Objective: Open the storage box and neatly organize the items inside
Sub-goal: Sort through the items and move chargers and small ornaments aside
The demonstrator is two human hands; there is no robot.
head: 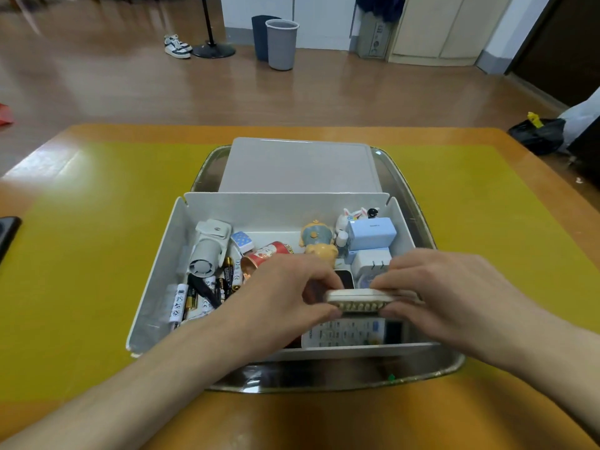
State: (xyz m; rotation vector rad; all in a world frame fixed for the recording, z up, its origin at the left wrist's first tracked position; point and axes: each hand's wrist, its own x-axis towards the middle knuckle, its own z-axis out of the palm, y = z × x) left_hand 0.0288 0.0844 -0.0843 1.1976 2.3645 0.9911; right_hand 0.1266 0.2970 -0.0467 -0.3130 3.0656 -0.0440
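White plastic storage box (402,222) sits open in a metal tray (431,371) on the table, lid (298,167) lying behind it. Your left hand (285,293) and right hand (435,287) pinch a white remote (358,298) by its ends above the box's front right, fingers curled round it. Lowering it carelessly risks jamming it against the second remote (344,334) or chargers (371,233); batteries (207,293), a red can (269,253) and figurines (318,241) crowd the rest.

Wood floor (97,86), 2 bins (281,43) by white wall (321,14), cabinets (448,27) rt.
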